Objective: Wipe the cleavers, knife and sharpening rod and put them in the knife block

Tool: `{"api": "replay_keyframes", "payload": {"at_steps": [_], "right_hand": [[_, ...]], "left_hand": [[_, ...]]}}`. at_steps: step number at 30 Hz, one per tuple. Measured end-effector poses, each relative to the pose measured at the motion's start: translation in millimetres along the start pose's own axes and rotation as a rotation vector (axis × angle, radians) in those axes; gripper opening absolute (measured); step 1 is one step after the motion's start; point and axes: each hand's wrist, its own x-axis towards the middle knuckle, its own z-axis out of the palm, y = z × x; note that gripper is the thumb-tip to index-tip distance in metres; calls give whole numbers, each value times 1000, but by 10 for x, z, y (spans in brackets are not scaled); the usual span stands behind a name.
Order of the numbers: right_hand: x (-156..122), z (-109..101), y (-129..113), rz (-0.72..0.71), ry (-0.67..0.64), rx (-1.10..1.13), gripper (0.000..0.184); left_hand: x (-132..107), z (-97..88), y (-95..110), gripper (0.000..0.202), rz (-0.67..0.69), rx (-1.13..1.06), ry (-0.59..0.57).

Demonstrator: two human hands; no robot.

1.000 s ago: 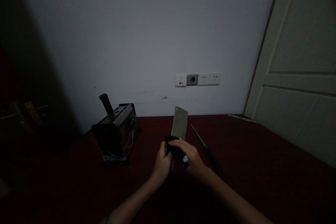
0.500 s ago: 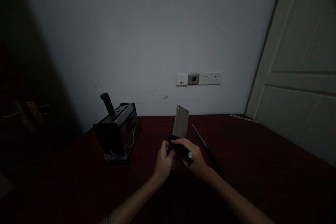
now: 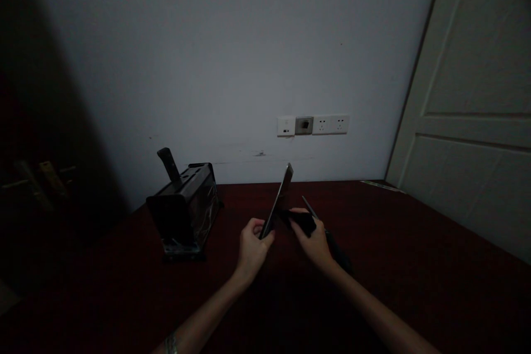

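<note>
My left hand (image 3: pixel 254 246) is closed around the handle of a cleaver (image 3: pixel 279 199). Its blade points up and away, turned nearly edge-on to me. Just to the right, my right hand (image 3: pixel 311 238) grips a dark, soft-looking black cloth (image 3: pixel 306 222), bunched in the fingers and close to the blade. Whether the cloth touches the blade is too dark to tell. Beyond and partly behind my right hand, a honing steel (image 3: pixel 338 251) lies on the dark red table (image 3: pixel 394 243).
On the left stands a knife block (image 3: pixel 182 204) with clear sides and one black-handled knife (image 3: pixel 169 165) in it. A wall with sockets (image 3: pixel 312 125) rises behind the table. At right is a pale door (image 3: pixel 468 144). A thin flat strip (image 3: pixel 384 186) lies at the back right corner.
The cleaver has turned from showing its broad face to nearly edge-on. My right hand with the black cloth has moved off the cleaver's lower end, slightly right, and the hands are farther apart.
</note>
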Motion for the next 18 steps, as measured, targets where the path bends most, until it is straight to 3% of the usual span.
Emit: {"api": "replay_keyframes", "payload": {"at_steps": [3,7,12,18], "right_hand": [[30,74,-3,284,172,187,26],[52,125,-83,565,273,402,39],[52,117,-187,610,266,442,40],[52,106,-108,578,290,364,38]], "left_hand": [[11,-16,-21,18,20,3,-10],[9,-21,-49,18,75,20,-29],[4,-20,-75,19,124,118,-82],[-71,-31,-112,19,228,337,-69]]}}
